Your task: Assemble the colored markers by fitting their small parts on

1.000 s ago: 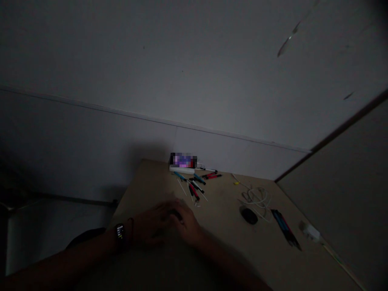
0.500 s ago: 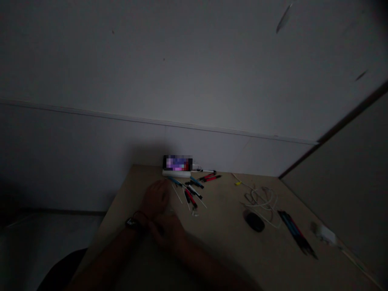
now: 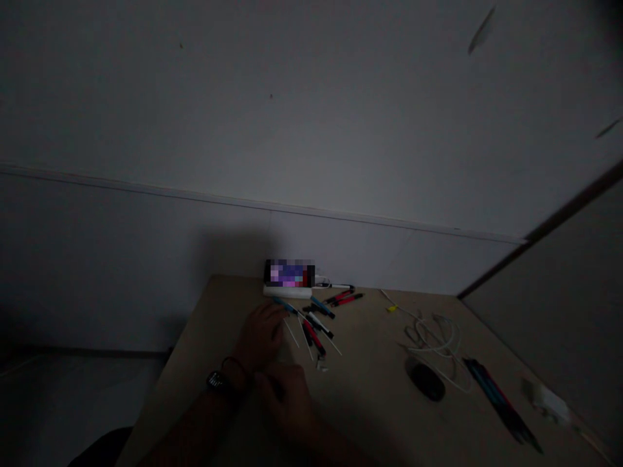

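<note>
Sliding forward across the tabletop since the earlier frame, the left hand [image 3: 260,336] is now reaching the near side of a loose scatter of slim screwdrivers [image 3: 311,324] with blue, red and black handles and thin metal shafts, which are lying crossed close to the far edge of the pale tabletop [image 3: 370,405]. Its fingers [image 3: 267,318] are curling narrowly over the surface, right beside a blue-handled screwdriver [image 3: 286,305], though the dimness is hiding whether they are touching it or holding anything. The right hand [image 3: 285,399] is resting just behind it, half closed, and it is too dark to tell if it is gripping something. A black wristwatch [image 3: 217,381] is sitting on the left wrist. The work at this moment looks like closing in on the scatter — with the shafts crossing, lifting out any one screwdriver seems to call for a narrow pinch on its handle. Toward the right edge, a tangled white cable [image 3: 433,340], a black oval computer mouse [image 3: 426,381] and a dark bundle of long screwdrivers [image 3: 501,402] are lying well apart from both hands.
</note>
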`<state>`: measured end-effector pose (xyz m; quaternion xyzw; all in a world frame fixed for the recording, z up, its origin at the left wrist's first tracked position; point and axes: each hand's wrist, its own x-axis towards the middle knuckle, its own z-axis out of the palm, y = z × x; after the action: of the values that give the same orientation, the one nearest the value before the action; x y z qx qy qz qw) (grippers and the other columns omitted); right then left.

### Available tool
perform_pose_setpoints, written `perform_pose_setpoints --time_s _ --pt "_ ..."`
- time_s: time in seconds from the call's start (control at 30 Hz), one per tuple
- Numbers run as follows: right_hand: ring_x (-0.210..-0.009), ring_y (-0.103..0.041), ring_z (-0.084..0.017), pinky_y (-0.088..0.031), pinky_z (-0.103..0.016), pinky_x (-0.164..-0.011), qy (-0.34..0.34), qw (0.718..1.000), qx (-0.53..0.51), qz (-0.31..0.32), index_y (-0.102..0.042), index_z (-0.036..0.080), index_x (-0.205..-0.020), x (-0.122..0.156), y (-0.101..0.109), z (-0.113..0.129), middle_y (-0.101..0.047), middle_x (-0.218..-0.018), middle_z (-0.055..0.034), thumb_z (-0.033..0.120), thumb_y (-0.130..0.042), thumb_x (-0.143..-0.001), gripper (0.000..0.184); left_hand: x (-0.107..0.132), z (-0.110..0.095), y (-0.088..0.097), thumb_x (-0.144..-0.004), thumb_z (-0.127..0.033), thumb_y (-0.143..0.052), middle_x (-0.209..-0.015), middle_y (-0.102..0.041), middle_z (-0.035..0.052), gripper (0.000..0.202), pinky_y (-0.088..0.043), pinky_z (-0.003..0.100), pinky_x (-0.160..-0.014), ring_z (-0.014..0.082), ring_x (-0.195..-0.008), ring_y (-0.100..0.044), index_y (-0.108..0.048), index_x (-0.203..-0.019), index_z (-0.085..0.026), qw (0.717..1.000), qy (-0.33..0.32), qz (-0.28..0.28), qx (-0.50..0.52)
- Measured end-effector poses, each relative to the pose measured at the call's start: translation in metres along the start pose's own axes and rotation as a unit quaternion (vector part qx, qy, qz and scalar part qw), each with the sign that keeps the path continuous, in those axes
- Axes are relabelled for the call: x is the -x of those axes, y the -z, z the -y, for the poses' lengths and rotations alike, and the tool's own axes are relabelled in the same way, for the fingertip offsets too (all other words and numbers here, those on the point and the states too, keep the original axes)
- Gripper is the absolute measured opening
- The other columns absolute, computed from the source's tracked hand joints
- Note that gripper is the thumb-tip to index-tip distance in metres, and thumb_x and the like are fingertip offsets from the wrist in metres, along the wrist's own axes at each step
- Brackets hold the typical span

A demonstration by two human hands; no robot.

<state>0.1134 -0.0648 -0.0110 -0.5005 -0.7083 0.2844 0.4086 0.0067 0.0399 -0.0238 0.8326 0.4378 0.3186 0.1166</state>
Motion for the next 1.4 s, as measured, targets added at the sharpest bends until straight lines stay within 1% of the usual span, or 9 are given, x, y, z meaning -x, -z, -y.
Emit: perform_pose_setpoints --time_s 0.1,0.2,0.43,0.6,0.73,0.93,1.07,1.23,1.4 --pt "-0.052 -0.044 -0.013 -0.033 -0.027 -0.054 -0.006 1.0 0.001 -0.025 -0.056 0.02 -0.06 0.002 0.0 -0.005 -0.051 -0.054 0.0008 0.062 -0.04 -0.101 0.06 0.0 -0.005 0.002 -0.093 -0.018 -0.052 -0.138 -0.068 0.0076 0.038 -0.046 0.056 -0.114 0.0296 -0.136 -0.051 -0.073 -0.125 -0.023 1.0 0.014 0.015 -0.002" --pt "-0.051 -0.043 -0.013 -0.032 -0.027 -0.053 -0.014 0.999 -0.004 -0.031 -0.052 0.021 -0.058 0.004 0.001 -0.011 -0.048 -0.052 0.0018 0.063 -0.04 -0.1 0.06 0.001 -0.007 0.003 -0.095 -0.021 -0.052 -0.144 -0.063 0.0074 0.037 -0.043 0.055 -0.116 0.0297 -0.139 -0.049 -0.072 -0.127 -0.023 1.0 0.014 0.024 -0.006" --pt "-0.049 -0.043 -0.012 -0.03 -0.025 -0.05 -0.006 0.999 -0.026 -0.039 -0.05 0.022 -0.059 0.01 0.003 -0.016 -0.045 -0.052 0.0028 0.06 -0.043 -0.1 0.057 0.003 -0.012 0.007 -0.098 -0.024 -0.05 -0.153 -0.055 0.006 0.038 -0.043 0.056 -0.114 0.0319 -0.14 -0.048 -0.07 -0.13 -0.025 0.999 0.023 0.037 -0.028" --pt "-0.051 -0.045 -0.012 -0.032 -0.025 -0.052 0.001 0.999 -0.017 -0.032 -0.053 0.021 -0.061 0.01 0.004 -0.012 -0.05 -0.055 0.0017 0.059 -0.041 -0.101 0.056 0.002 -0.016 0.011 -0.1 -0.026 -0.046 -0.157 -0.051 0.0043 0.038 -0.044 0.053 -0.11 0.0304 -0.136 -0.051 -0.066 -0.134 -0.028 0.997 -0.001 0.054 -0.055" --pt "-0.05 -0.043 -0.012 -0.032 -0.025 -0.052 0.005 1.0 -0.011 -0.029 -0.05 0.021 -0.061 0.008 0.004 -0.006 -0.048 -0.053 0.0026 0.059 -0.041 -0.101 0.056 0.001 -0.014 0.007 -0.1 -0.029 -0.049 -0.156 -0.052 0.0057 0.038 -0.044 0.051 -0.109 0.0301 -0.135 -0.051 -0.063 -0.136 -0.028 0.995 -0.016 0.065 -0.076" --pt "-0.05 -0.041 -0.012 -0.031 -0.026 -0.053 -0.007 0.999 -0.009 -0.038 -0.048 0.021 -0.06 0.006 0.007 0.002 -0.045 -0.053 0.0033 0.055 -0.043 -0.1 0.053 0.003 -0.008 0.001 -0.102 -0.033 -0.048 -0.151 -0.056 0.0067 0.038 -0.043 0.047 -0.11 0.0275 -0.134 -0.052 -0.061 -0.137 -0.028 0.995 -0.026 0.041 -0.084" --pt "-0.051 -0.042 -0.011 -0.03 -0.026 -0.054 -0.018 0.999 -0.01 -0.048 -0.05 0.02 -0.06 0.006 0.009 0.002 -0.046 -0.054 0.0031 0.057 -0.044 -0.1 0.055 0.003 -0.007 0.0 -0.102 -0.035 -0.049 -0.146 -0.057 0.009 0.039 -0.044 0.048 -0.11 0.0274 -0.131 -0.054 -0.06 -0.138 -0.027 0.996 -0.022 0.037 -0.081" --pt "-0.053 -0.043 -0.011 -0.03 -0.025 -0.054 -0.016 0.998 -0.019 -0.065 -0.053 0.019 -0.062 0.005 0.011 0.0 -0.048 -0.055 0.0024 0.056 -0.046 -0.1 0.054 0.003 -0.007 -0.002 -0.102 -0.038 -0.051 -0.15 -0.053 0.0113 0.039 -0.044 0.053 -0.11 0.0309 -0.132 -0.053 -0.062 -0.138 -0.028 0.996 -0.013 0.043 -0.078" --pt "-0.052 -0.042 -0.011 -0.029 -0.025 -0.052 -0.021 0.998 -0.023 -0.062 -0.052 0.019 -0.061 0.003 0.013 0.001 -0.047 -0.054 0.0025 0.053 -0.048 -0.1 0.051 0.002 -0.007 0.0 -0.099 -0.04 -0.056 -0.159 -0.044 0.0129 0.037 -0.044 0.052 -0.111 0.0313 -0.135 -0.052 -0.064 -0.131 -0.023 0.996 -0.004 0.057 -0.062"
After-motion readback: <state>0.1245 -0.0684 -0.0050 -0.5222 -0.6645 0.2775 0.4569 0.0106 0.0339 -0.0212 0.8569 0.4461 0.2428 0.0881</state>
